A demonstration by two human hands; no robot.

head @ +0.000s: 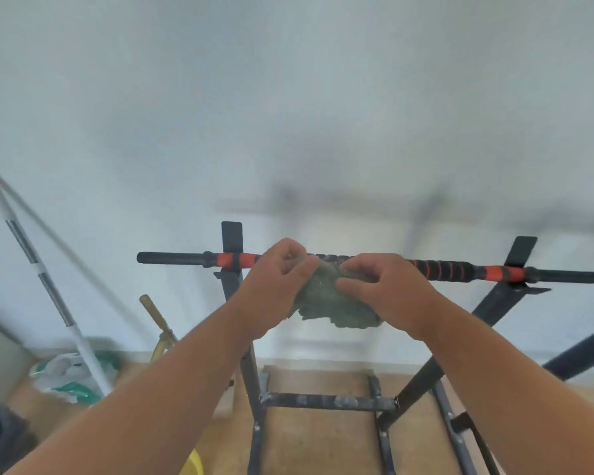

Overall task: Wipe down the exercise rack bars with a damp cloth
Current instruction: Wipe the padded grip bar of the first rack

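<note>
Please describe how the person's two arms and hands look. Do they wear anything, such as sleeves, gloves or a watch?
Both forearms are bare as far as the picture shows: no sleeves in view. The left hand and the right hand wear no gloves. No watch, ring or bracelet is visible on either wrist or on the fingers.

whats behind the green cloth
The middle of the bar, with its black and orange padding, runs behind the cloth. Both the left hand and the right hand hold the cloth there, so that stretch of bar is hidden.
</note>
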